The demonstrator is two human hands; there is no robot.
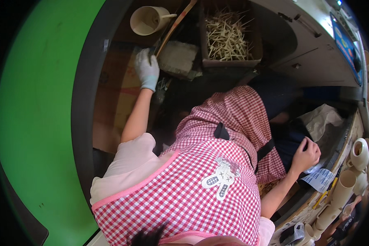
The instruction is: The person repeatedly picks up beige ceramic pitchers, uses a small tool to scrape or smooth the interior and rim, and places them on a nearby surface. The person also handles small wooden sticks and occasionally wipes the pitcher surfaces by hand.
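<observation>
At the upper left, my left hand (146, 70) wears a pale glove. Its fingers point away from me, with a gap between them and the thumb. The lower end of a curved wooden strip (175, 28) lies right beside the fingertips; whether they touch is unclear. Next to this hand rests a grey block (178, 57). Beyond it stands a cream mug (143, 22) with its handle to the right. My bare right hand (306, 155) is at the right by my dark-clothed leg, fingers loosely bent and apart, with nothing visible in it. A crumpled pale bag (322, 119) lies just beyond.
A box (232, 63) of thin pale sticks stands at the far middle. Along the right, a shelf holds several cream mugs and vessels (343, 184), with a printed sheet (319, 179) near its edge. A large green surface (37, 123) fills the left. A white cabinet (315, 53) stands far right.
</observation>
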